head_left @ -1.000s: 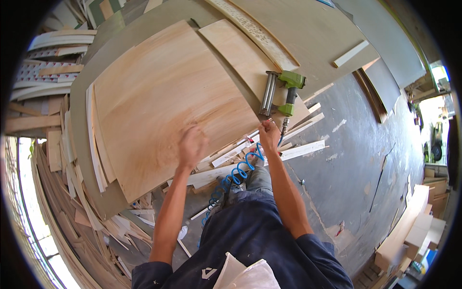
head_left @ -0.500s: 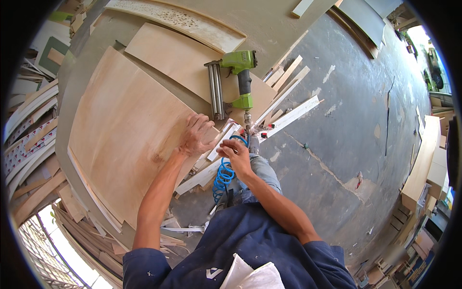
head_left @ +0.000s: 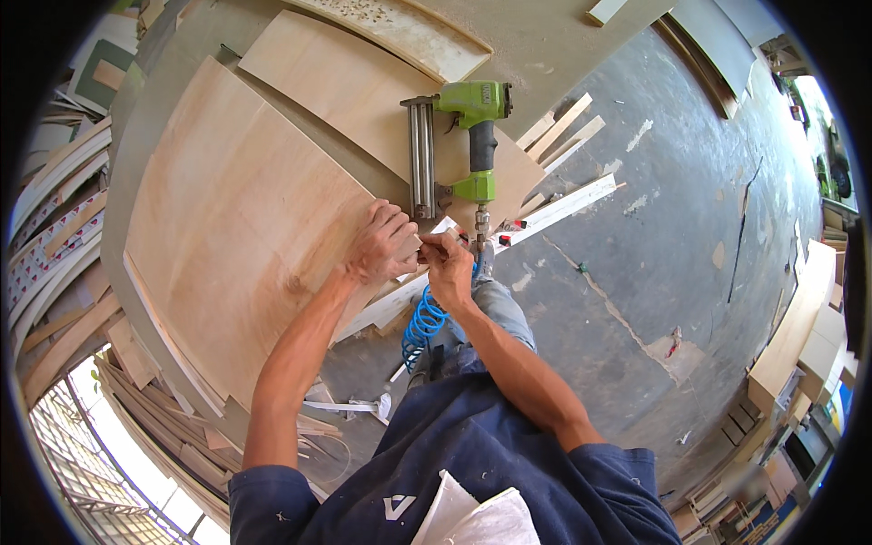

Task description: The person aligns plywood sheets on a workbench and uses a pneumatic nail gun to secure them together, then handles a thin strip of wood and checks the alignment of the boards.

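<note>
A large curved-edge plywood panel (head_left: 236,227) lies at the left, its near right corner under my left hand (head_left: 380,243). The fingers of that hand are curled over the corner. My right hand (head_left: 448,271) is drawn up close beside it, thumb and fingers pinched together at the panel's edge. Whatever sits in the pinch is too small to make out. Just beyond both hands, a green and black nail gun (head_left: 481,141) with a silver magazine rests on a second plywood sheet (head_left: 336,86). From it, a coiled blue air hose (head_left: 423,325) hangs down by my legs.
White and bare wood strips (head_left: 572,209) stick out past the work surface to the right. A tray-like wooden piece (head_left: 409,32) lies at the far side. Curved offcuts (head_left: 59,213) are stacked at the left. Boards (head_left: 799,318) stand along the right beyond the grey floor (head_left: 672,236).
My right hand has moved forward to meet my left at the panel's corner, its fingers now pinched. The left hand stays at the corner. The whole view has shifted slightly.
</note>
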`<action>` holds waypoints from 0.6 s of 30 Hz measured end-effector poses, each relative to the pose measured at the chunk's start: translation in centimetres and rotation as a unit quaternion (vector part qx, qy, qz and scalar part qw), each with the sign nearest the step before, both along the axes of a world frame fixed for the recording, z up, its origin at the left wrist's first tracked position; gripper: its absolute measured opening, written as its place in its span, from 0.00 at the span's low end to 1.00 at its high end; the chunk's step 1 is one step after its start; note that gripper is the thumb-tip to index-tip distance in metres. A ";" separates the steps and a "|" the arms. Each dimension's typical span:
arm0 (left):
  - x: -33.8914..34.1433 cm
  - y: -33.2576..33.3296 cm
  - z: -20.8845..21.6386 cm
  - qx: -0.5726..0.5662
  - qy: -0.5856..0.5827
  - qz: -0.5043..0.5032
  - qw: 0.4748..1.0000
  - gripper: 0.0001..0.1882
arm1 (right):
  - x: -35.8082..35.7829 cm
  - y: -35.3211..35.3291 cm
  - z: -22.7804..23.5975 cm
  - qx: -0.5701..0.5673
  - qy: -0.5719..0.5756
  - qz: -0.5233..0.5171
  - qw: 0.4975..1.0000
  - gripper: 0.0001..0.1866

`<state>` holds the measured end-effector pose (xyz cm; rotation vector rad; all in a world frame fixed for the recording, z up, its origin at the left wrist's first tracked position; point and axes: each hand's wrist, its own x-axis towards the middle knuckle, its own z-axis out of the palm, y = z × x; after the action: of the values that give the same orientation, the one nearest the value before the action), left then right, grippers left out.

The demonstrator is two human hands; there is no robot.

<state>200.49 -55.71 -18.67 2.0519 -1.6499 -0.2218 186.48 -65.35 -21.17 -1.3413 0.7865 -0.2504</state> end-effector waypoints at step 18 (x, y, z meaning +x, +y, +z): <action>0.1 -0.4 -1.3 -0.051 0.026 -0.031 0.998 0.24 | 0.5 -1.6 -0.1 0.103 -0.009 0.051 0.993 0.06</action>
<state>200.54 -56.07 -20.02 1.9060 -1.6599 -0.2045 186.93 -66.90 -21.22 -1.1787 0.7067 -0.0984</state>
